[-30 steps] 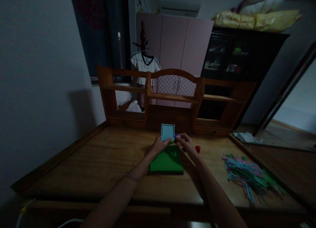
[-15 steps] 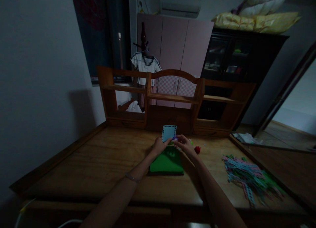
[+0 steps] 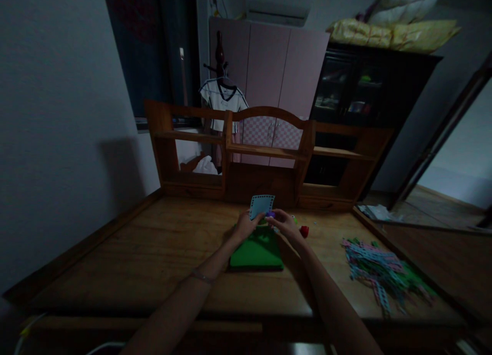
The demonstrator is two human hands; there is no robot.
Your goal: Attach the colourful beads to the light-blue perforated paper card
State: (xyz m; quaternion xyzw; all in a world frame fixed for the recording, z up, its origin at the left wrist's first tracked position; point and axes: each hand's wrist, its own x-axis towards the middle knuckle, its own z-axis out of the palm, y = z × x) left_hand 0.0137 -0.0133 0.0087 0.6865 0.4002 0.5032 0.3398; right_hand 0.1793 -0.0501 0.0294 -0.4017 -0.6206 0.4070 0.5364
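A dim room is seen, with a wooden surface [image 3: 161,257] backed by an open wooden shelf unit [image 3: 265,155]; a pink wardrobe and a dark cabinet stand behind it. A pale blue perforated square [image 3: 262,206] is held upright above the far edge of a green board [image 3: 257,252], which lies flat near the middle of the surface. The square is pinched at its lower left corner by the left hand [image 3: 245,224], its fingers closed on it. A small purple piece [image 3: 270,214] is pinched in the right hand [image 3: 283,223] and is held against the square's lower right corner.

For the joining to go well, the square would best be kept steady and upright while the purple piece is lined up with an edge hole and pressed in squarely.

The fingertips, the holes and the piece's shape are blurred by the low light. A small red object [image 3: 304,231] and a heap of coloured strips [image 3: 380,278] to the right cannot be made out in detail.
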